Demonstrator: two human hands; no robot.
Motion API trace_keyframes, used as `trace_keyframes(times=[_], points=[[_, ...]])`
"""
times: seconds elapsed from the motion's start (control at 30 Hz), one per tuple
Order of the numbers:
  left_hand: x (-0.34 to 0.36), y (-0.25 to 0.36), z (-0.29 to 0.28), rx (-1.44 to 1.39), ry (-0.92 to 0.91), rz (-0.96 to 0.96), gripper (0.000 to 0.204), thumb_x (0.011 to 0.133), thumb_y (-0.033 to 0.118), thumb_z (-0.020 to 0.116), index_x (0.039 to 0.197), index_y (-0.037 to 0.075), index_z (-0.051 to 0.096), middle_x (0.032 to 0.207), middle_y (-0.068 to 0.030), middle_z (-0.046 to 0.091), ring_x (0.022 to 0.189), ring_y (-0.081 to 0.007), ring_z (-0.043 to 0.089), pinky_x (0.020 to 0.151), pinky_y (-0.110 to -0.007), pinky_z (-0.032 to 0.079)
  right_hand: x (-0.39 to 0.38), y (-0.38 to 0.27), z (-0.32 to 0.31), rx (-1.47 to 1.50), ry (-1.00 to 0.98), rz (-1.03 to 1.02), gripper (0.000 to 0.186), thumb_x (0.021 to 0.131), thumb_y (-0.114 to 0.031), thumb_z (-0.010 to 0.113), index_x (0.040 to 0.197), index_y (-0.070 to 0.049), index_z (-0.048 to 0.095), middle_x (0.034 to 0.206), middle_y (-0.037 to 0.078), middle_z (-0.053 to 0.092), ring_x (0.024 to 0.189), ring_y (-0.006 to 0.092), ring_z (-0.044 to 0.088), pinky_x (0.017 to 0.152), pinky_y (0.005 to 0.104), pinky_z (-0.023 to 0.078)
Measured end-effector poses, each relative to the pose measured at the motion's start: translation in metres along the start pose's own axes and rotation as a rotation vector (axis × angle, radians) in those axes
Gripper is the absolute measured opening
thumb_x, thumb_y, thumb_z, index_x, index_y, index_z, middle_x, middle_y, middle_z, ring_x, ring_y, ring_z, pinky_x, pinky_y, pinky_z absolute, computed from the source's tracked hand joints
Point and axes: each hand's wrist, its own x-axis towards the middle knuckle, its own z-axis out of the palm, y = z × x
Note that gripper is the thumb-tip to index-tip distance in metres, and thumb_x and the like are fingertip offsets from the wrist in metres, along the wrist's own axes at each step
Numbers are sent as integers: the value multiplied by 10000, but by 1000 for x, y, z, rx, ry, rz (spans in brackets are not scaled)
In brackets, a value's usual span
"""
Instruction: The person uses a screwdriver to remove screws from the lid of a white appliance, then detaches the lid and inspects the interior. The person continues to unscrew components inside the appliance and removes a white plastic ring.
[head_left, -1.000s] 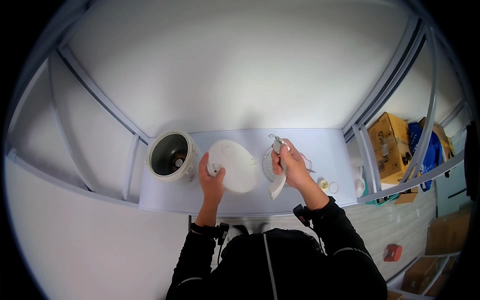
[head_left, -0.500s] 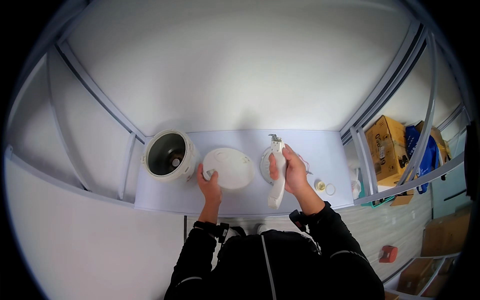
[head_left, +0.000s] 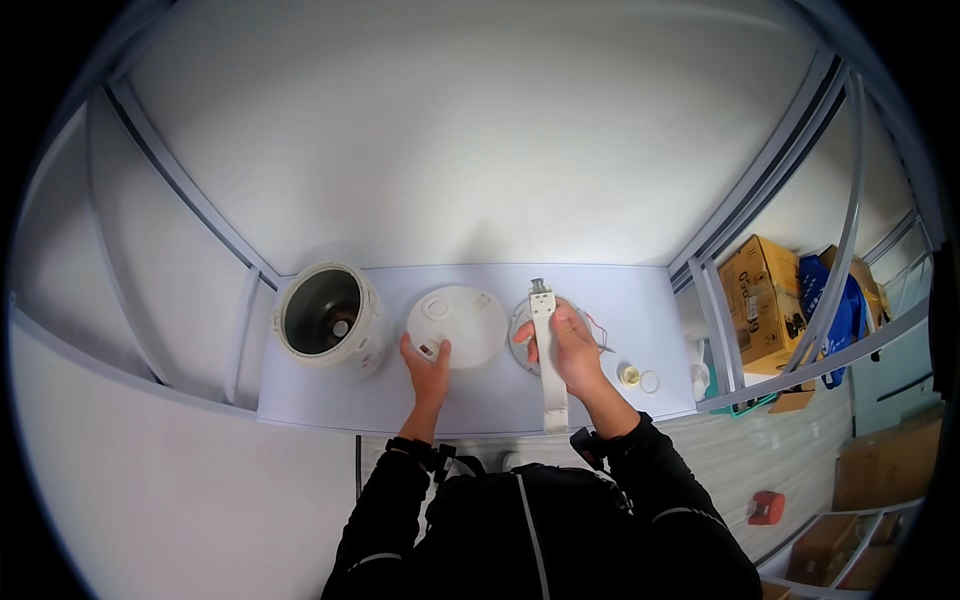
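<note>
My right hand (head_left: 572, 350) is closed around a long white handle (head_left: 551, 370), a pale plastic bar with a metal piece at its far end. The bar points away from me, held over the table. Partly hidden behind that hand lies a round metal-looking disc (head_left: 521, 350), with a thin red wire beside it. My left hand (head_left: 429, 372) grips the near left rim of a round white cover (head_left: 470, 325), thumb on top. By the thumb, a small opening with something dark red shows in the cover. Left of it stands a white rice cooker body (head_left: 362, 340), open at the top, its inside dark.
A small yellowish round part (head_left: 628, 374) and a thin pale ring (head_left: 649, 382) lie at the right of the white table (head_left: 400, 410). Metal frame posts (head_left: 718, 325) rise at both sides. Cardboard boxes (head_left: 757, 305) and a blue bag (head_left: 845, 310) sit beyond on the right.
The white handle has turned in my right hand and now stands straighter, a flat face upward. My left thumb has shifted, uncovering the dark red spot in the cover. The view moved slightly.
</note>
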Motion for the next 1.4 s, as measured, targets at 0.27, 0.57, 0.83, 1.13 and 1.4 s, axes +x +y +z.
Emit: trace_keyframes(times=[0.27, 0.57, 0.83, 1.13, 1.4], points=[[-13, 16, 4, 209, -138, 30, 1031, 839, 185, 805, 1575, -48, 121, 1488, -284, 348, 1355, -369, 448, 1134, -451, 395, -1, 20, -21, -10, 95, 55, 560, 1116, -508, 292, 1382, -51, 477, 1043, 113, 721, 695, 140, 575, 663, 281, 488], [-16, 35, 2, 314, -165, -55, 1074, 821, 286, 837, 1581, -39, 151, 1449, -293, 355, 1326, -407, 451, 1118, -469, 402, -13, 9, -37, 242, -15, 39, 638, 1084, -567, 349, 1373, -21, 511, 897, 117, 715, 648, 175, 599, 583, 300, 484], [-17, 22, 5, 402, -132, -5, 1073, 805, 358, 846, 1570, -41, 207, 1433, -280, 342, 1283, -413, 465, 1079, -454, 441, -5, 48, -69, -370, 269, 302, 421, 1062, -275, 476, 1391, -14, 521, 1004, 106, 686, 794, 161, 634, 686, 303, 532], [-20, 21, 10, 371, -123, -6, 1029, 812, 337, 831, 1563, -40, 238, 1413, -273, 375, 1307, -407, 437, 1109, -475, 404, 1, 96, -115, -854, 324, 91, 623, 949, -157, 622, 1486, 71, 403, 1343, 303, 584, 1243, 424, 582, 1065, 467, 454], [-23, 26, 9, 387, -139, -2, 1019, 811, 323, 836, 1557, -45, 247, 1431, -262, 370, 1305, -408, 456, 1094, -456, 430, 13, 104, -136, -1037, 465, 196, 744, 821, -278, 792, 1408, 32, 455, 1173, 269, 644, 1051, 385, 653, 906, 443, 528]])
